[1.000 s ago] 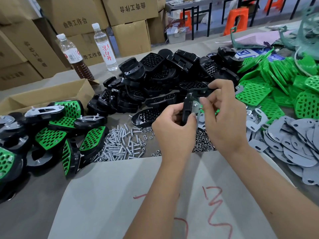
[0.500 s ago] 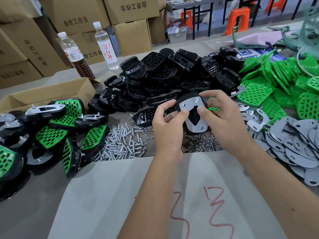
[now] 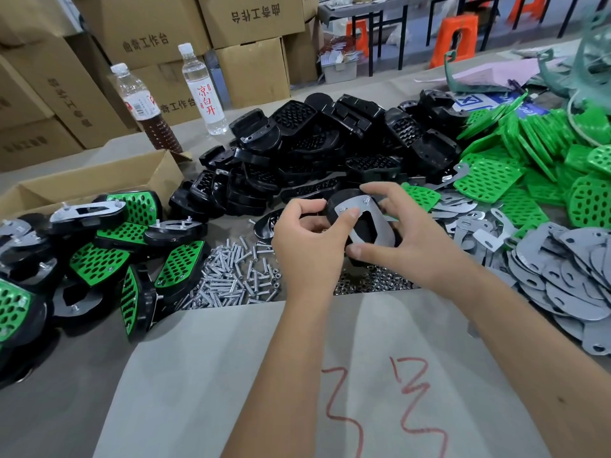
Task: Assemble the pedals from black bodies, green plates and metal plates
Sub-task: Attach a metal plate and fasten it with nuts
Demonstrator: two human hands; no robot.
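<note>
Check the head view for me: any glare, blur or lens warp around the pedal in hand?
Head view: the metal plate on the held pedal shines pale but readable; both hands, left and right, look slightly soft; the frame edges bow, and the green plates far right smear.

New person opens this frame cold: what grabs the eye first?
Centre: both hands, left hand and right hand, hold a black pedal body with a metal plate on top. Behind lies a heap of black bodies, bright green plates at right. Finished pedals pile up at left, screws beside them.
</note>
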